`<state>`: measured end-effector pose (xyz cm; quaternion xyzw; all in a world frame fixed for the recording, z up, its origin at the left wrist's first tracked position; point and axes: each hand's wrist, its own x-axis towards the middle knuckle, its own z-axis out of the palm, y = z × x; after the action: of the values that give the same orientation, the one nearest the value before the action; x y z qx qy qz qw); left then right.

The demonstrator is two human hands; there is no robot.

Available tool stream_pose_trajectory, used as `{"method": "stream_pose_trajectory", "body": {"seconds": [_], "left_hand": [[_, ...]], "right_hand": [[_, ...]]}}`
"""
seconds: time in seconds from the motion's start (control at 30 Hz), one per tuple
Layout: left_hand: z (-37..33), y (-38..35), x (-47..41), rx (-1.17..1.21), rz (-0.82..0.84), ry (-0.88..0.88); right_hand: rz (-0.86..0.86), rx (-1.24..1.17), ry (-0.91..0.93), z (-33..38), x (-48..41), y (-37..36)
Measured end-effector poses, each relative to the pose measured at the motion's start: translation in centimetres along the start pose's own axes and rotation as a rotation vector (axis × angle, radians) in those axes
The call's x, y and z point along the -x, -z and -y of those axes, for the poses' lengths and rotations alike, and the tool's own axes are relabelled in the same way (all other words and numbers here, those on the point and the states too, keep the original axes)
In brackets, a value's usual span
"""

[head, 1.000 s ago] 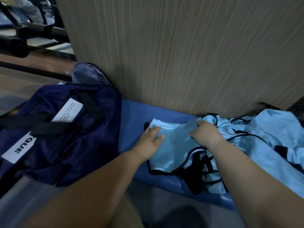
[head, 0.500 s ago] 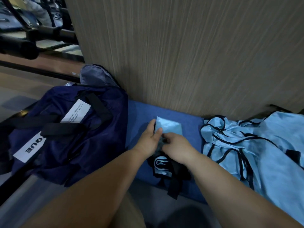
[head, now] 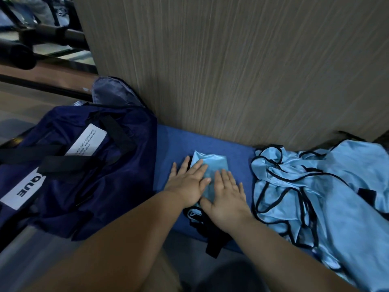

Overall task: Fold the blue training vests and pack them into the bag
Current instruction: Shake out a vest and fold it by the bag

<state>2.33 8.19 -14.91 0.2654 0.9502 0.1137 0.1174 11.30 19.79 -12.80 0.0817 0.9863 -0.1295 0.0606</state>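
A folded light-blue vest [head: 212, 164] with black trim lies on the blue bench pad [head: 202, 142] in the middle. My left hand [head: 187, 183] presses flat on its left part, fingers straight. My right hand [head: 226, 197] presses flat on its right and near part. Black straps of the vest stick out below my hands. A heap of unfolded light-blue vests [head: 320, 194] lies to the right. The dark navy bag [head: 84, 165] with black handles and white labels sits to the left, beside the folded vest.
A wood-grain wall [head: 231, 70] rises directly behind the bench. Dark railings and a floor [head: 31, 49] show at the far left behind the bag. The bench's front edge runs just below my wrists.
The vest went from a wide half-fold to a narrow packet. My right hand brought the right side over to the left, and now both hands lie flat on the packet.
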Motion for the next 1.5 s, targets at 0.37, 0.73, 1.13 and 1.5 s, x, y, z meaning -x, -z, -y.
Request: {"method": "stream_pose_trajectory", "body": {"seconds": [0.37, 0.73, 1.13, 1.5], "left_hand": [[-0.5, 0.5, 0.8, -0.084, 0.012, 0.085], [2.9, 3.5, 3.4, -0.103, -0.040, 0.124], [8.9, 8.7, 7.0, -0.195, -0.290, 0.225], [18.6, 10.4, 10.0, -0.095, -0.221, 0.729]], "right_hand": [[-0.106, -0.242, -0.260, -0.1, 0.3, 1.5], [-0.022, -0.315, -0.188, 1.5, -0.5, 1.9], [-0.089, -0.387, -0.062, 4.8, -2.7, 2.9], [-0.176, -0.402, -0.003, 8.4, -4.1, 3.7]]}}
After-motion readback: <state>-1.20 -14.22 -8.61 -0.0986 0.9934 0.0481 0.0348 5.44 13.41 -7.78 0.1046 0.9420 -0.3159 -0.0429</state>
